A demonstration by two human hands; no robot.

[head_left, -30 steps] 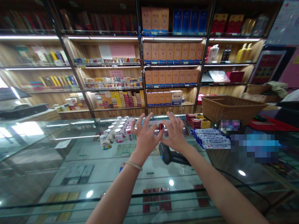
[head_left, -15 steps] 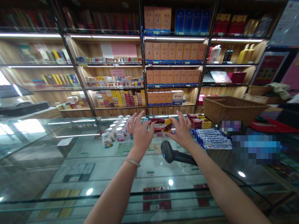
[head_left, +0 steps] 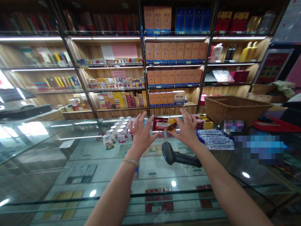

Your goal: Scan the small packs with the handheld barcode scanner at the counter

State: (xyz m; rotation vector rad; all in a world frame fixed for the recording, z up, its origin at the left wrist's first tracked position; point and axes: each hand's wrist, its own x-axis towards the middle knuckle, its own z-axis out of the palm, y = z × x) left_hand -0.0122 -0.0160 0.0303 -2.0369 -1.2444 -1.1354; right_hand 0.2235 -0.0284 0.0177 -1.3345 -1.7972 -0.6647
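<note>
Oblong packet (head_left: 164, 125), flat, held by its ends near the far edge of the glass counter (head_left: 105, 171); long sides level, printed face toward the near edge. Wrapper dark red with pale lettered panel, yellow-and-brown at right.

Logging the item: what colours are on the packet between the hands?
The packet is mainly red and yellow; head view.

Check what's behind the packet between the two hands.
Above the red-and-yellow packet, the wooden cabinet front shows behind; below it, the glass counter. Whatever lies directly behind the packet is covered, unseen.
</note>
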